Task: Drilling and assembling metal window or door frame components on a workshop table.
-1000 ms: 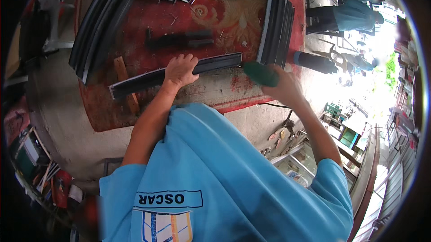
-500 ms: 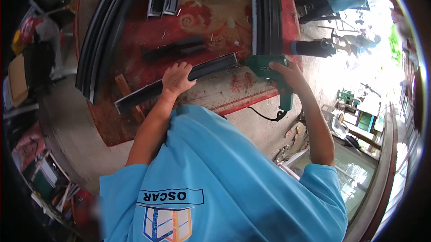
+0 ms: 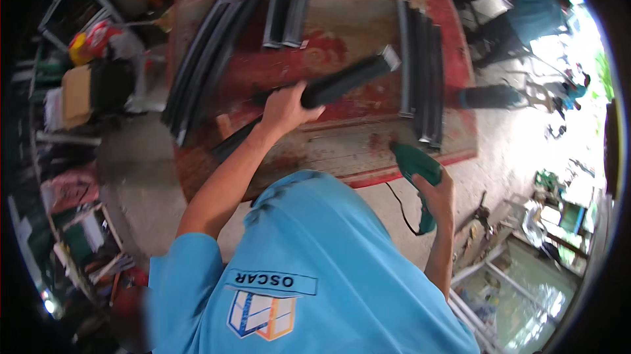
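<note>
A long, dark channel-shaped profile bar [image 3: 351, 79] slants across the near part of a worn, red-patterned table [image 3: 348, 147]. My left hand [image 3: 289, 112] is closed round its middle. The bar's right end, with a pale cut face, points away from me; motion blurs it, and I cannot tell how far it is off the table. By the table's front right edge, my right hand [image 3: 436, 195] grips a green corded power drill [image 3: 419, 162]. Its nose points left toward the tabletop, apart from the bar.
Dark profile bars lie in a stack at left [image 3: 209, 68], a pair at the far middle [image 3: 289, 5] and a bundle at right [image 3: 420, 74]. A dark cylinder [image 3: 490, 97] adjoins the right edge. The drill's cord [image 3: 401, 204] hangs down. A person [image 3: 526, 2] is at far right.
My left hand has swung the bar's right end farther away and shifted the bar right. My right hand has drawn the drill back toward me, away from the bar's end. The view has shifted too.
</note>
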Action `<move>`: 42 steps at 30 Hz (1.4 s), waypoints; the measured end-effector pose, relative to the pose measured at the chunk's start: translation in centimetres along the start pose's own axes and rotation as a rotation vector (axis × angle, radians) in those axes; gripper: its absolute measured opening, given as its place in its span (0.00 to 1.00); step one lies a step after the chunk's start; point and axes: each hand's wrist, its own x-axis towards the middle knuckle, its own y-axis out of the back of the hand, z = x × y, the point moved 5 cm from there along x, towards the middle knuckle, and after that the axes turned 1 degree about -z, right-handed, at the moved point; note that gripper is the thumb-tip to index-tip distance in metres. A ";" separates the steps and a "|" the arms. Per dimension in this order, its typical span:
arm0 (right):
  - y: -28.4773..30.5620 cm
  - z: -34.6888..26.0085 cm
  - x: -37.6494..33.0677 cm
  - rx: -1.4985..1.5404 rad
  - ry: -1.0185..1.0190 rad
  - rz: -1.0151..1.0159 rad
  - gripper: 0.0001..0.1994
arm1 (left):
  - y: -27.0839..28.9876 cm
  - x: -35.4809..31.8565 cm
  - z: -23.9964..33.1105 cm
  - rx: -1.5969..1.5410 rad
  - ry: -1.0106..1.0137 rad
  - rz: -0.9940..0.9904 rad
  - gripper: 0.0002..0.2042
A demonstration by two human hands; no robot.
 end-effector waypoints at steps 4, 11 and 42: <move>-0.8 1.9 -1.8 0.057 -0.083 -0.024 0.23 | 12.7 0.9 1.7 -0.373 -0.087 0.541 0.36; -2.9 1.3 -1.2 0.103 -0.046 -0.104 0.22 | 12.9 -3.7 -7.3 -1.531 0.318 0.734 0.15; -1.7 -5.5 4.8 -0.154 0.066 -0.245 0.28 | -4.1 -5.7 -3.8 -0.072 -0.019 0.423 0.25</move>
